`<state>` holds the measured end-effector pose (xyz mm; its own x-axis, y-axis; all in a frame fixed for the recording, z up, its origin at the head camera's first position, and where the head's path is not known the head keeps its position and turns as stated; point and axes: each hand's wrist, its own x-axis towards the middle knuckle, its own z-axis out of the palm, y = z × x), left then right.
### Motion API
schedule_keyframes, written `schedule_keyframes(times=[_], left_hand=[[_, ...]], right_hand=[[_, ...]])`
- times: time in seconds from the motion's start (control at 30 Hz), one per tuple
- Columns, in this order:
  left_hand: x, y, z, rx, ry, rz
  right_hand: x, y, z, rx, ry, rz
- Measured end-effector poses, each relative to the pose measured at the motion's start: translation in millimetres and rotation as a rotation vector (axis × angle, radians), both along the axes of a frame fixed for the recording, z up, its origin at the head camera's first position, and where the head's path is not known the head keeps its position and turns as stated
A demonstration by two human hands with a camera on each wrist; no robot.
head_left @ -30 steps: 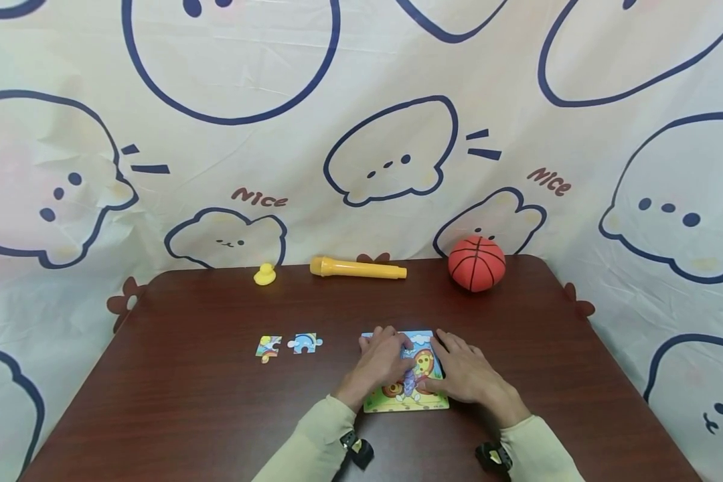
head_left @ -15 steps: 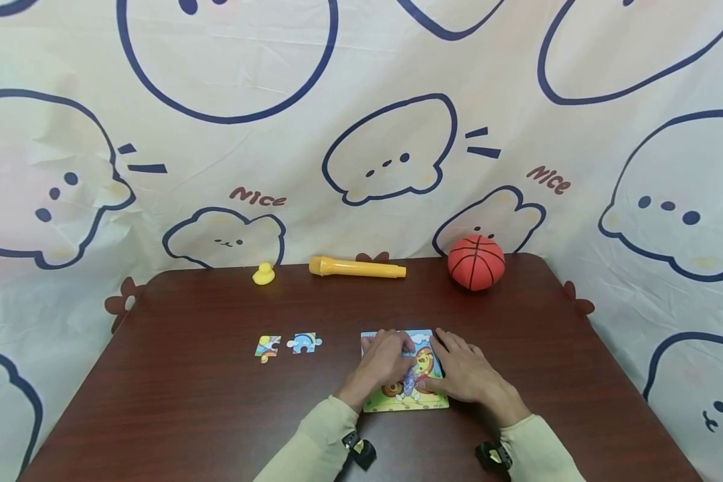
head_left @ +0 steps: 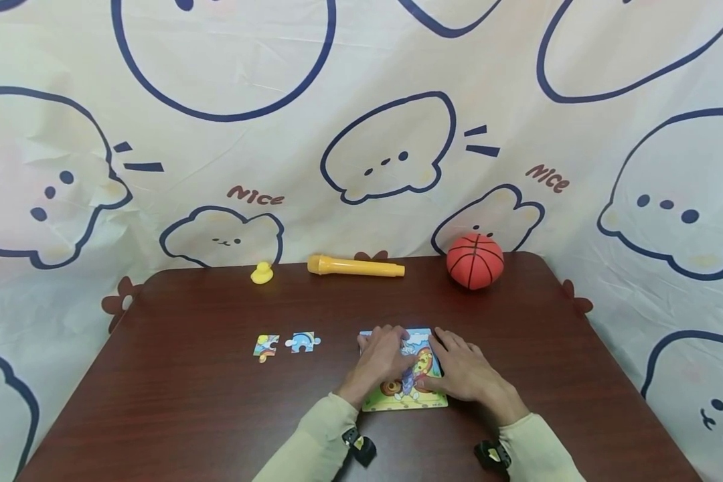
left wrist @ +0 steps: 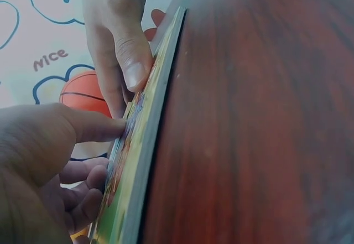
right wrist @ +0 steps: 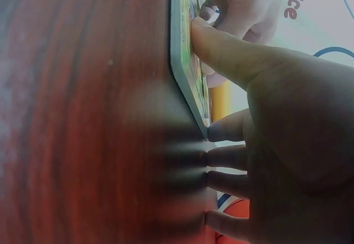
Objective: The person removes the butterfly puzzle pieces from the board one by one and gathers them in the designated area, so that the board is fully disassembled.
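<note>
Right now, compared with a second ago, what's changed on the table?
Hardly anything: the head view drifted slightly, and the left hand may have shifted a touch on the puzzle. Nothing was visibly taken hold of or let go. The right hand, two loose pieces, duck, microphone and ball stayed put.

A pale, lightly creased cloth backdrop (head_left: 373,60) fills the upper part of the frame and runs down both sides, printed with rounded animal heads (head_left: 391,147) in thick navy outline. Brown "Nice" lettering (head_left: 256,196) appears left of centre and again right of centre. Dark flower prints (head_left: 120,303) peek out beside a reddish-brown, wood-grained bench (head_left: 187,402) with rounded far corners. Soft light leaves a dull sheen on its surface at lower centre.
</note>
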<state>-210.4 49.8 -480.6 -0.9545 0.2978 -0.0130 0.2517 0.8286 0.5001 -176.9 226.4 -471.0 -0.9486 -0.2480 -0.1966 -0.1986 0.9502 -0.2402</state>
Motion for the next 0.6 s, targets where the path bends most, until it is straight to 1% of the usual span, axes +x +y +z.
schedule_keyframes(times=[0.17,0.23,0.4,0.47,0.6], left_hand=[[-1.7,-2,0.8,0.001,0.002,0.012],[-1.4,-4,1.8,-0.005,0.031,0.01],[0.2,-13,6.5,0.017,0.101,0.002],[0.8,-17,8.1,0.029,0.113,-0.003],[2.1,-27,10.6,0.018,0.133,-0.029]], right_hand=[[0.1,0,0.4,-0.002,0.004,0.003],[0.0,0,0.1,-0.003,0.009,0.009],[-0.4,0,-0.6,-0.004,0.019,0.019],[-0.5,1,-0.5,-0.005,0.019,0.02],[0.7,1,0.6,-0.007,0.018,0.022]])
